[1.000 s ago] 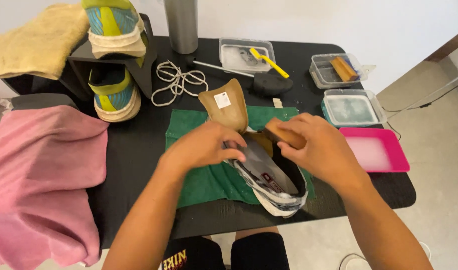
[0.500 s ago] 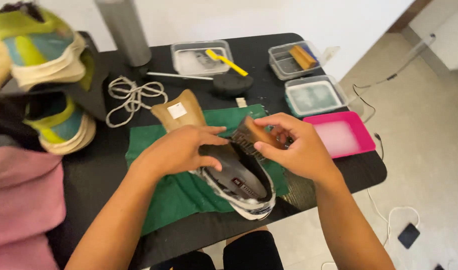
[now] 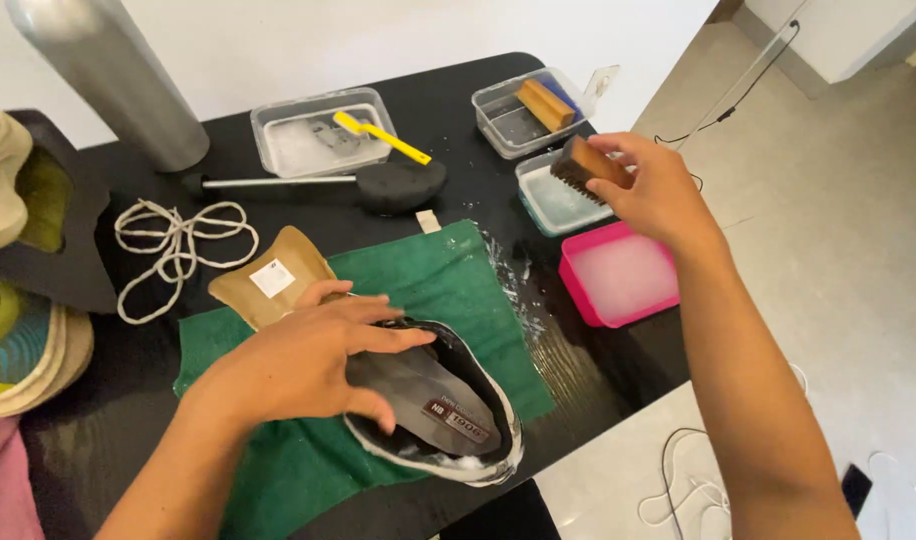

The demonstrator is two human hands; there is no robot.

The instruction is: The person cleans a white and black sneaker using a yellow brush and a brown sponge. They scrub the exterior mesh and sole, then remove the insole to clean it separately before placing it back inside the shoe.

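1. I am looking down on the black surface [image 3: 458,90], where a green cloth [image 3: 458,290] is lying under a grey sneaker [image 3: 448,410].
2. My left hand [image 3: 303,360] is pinning the sneaker flat on the cloth, fingers spread open over it, not closed round it.
3. My right hand [image 3: 658,190] is closed on a wooden brush [image 3: 583,165], holding it over the clear water tub [image 3: 558,200] beside the pink tray [image 3: 618,275].
4. Suds are showing along the sole edge, so I judge the scrubbing partly done, with rinsing and wiping left.

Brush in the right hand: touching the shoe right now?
No. The right hand holds the wooden brush up over the clear tub, well apart from the shoe under the left hand.
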